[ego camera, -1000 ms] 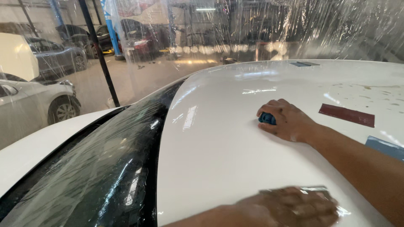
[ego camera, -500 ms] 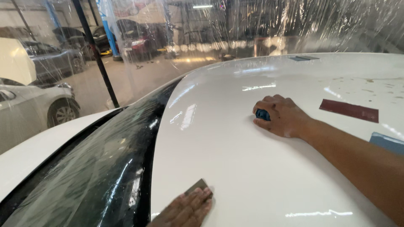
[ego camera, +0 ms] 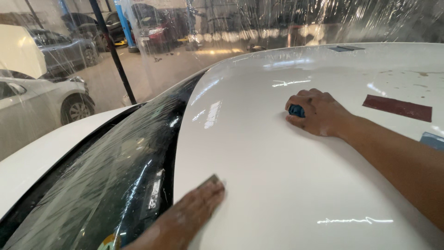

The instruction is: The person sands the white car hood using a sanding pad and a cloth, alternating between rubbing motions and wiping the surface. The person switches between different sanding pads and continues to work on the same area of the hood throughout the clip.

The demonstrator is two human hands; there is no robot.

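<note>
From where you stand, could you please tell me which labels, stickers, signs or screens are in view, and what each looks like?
Round sticker: low on the windscreen at the bottom edge of the view, yellow and green, partly cut off.
No packages, signs or screens show.

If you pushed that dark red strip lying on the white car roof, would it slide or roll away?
The dark red strip would probably not roll: it lies flat and thin on the white car roof. It might slide, since the roof looks glossy with bright reflections. Lifted, it would likely bend, being so thin. Whether it is stuck down, I cannot tell.
</note>
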